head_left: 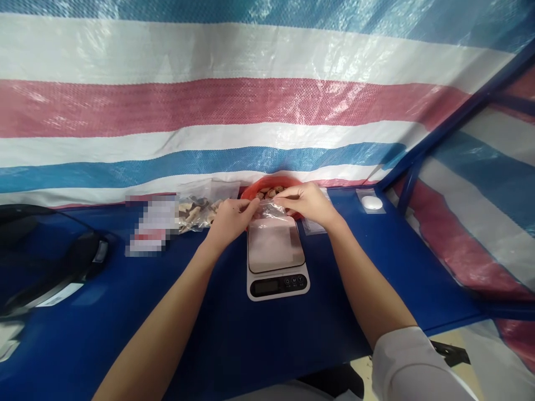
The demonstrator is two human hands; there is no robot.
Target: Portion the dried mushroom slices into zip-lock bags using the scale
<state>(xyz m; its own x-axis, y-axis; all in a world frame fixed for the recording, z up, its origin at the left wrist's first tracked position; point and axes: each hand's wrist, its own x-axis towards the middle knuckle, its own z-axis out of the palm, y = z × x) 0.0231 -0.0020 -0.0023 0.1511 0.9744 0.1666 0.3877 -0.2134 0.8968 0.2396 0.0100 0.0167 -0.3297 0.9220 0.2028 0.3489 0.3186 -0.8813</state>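
Between my two hands a clear plastic bag (270, 210) is stretched by its top edge, above the far end of a white digital scale (276, 250). My left hand (234, 217) pinches the bag's left corner. On the other side my right hand (307, 201) pinches the right corner, fingers bent. Whether the bag holds anything I cannot make out. Just behind it stands an orange-red bowl (256, 186) with round brownish pieces (271, 193), partly hidden by my hands. The scale's display looks dark.
Left of my left hand lie clear bags of pale, dried-looking pieces (194, 211). A white round object (371, 203) sits on clear plastic at the right. A black strapped item (79, 256) lies on the blue table (234, 345). Striped sheeting (209, 106) hangs behind.
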